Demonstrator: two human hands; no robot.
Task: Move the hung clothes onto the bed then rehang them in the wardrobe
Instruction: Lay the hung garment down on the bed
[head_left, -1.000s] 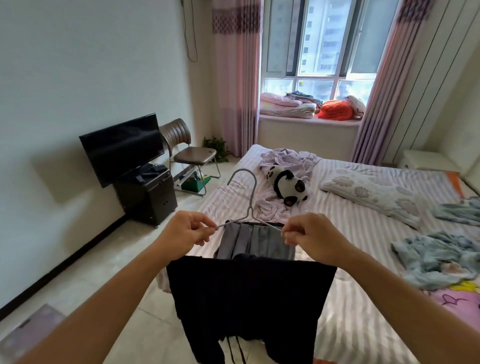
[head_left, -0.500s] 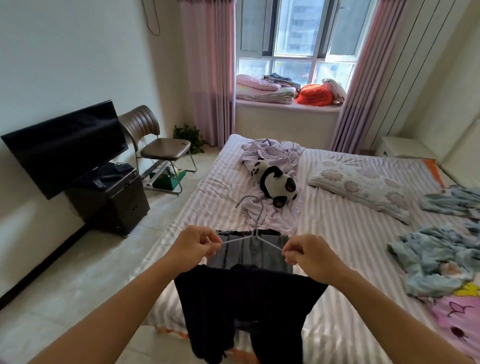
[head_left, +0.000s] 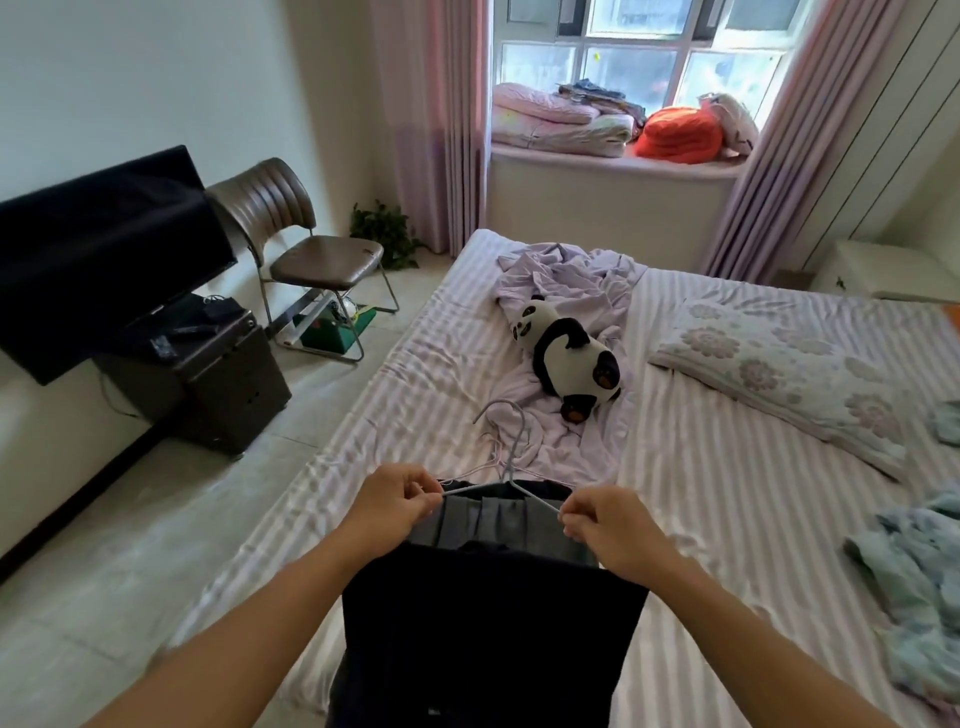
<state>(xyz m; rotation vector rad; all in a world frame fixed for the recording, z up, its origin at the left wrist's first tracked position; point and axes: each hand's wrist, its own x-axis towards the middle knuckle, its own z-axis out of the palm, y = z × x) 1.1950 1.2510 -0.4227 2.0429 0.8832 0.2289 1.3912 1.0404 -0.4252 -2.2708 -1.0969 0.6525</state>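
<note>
My left hand (head_left: 395, 501) and my right hand (head_left: 605, 522) each pinch one end of a thin wire hanger (head_left: 511, 467). A grey pleated garment (head_left: 493, 522) and a dark garment (head_left: 488, 634) hang from it, low over the near edge of the striped bed (head_left: 701, 467). The hanger's hook lies forward over the sheet. A lilac garment (head_left: 566, 280) lies crumpled on the bed beyond the hanger. The wardrobe is out of view.
A panda plush (head_left: 569, 358) and a floral pillow (head_left: 779, 364) lie on the bed, with light blue clothes (head_left: 919, 582) at its right edge. To the left are a TV (head_left: 98, 254), a dark cabinet (head_left: 208, 374) and a brown chair (head_left: 306, 249). Folded bedding (head_left: 561, 122) sits on the window ledge.
Both hands have carried the hanger and its clothes forward and down over the bed. The hanger's hook has tipped from upright to lying forward near the sheet.
</note>
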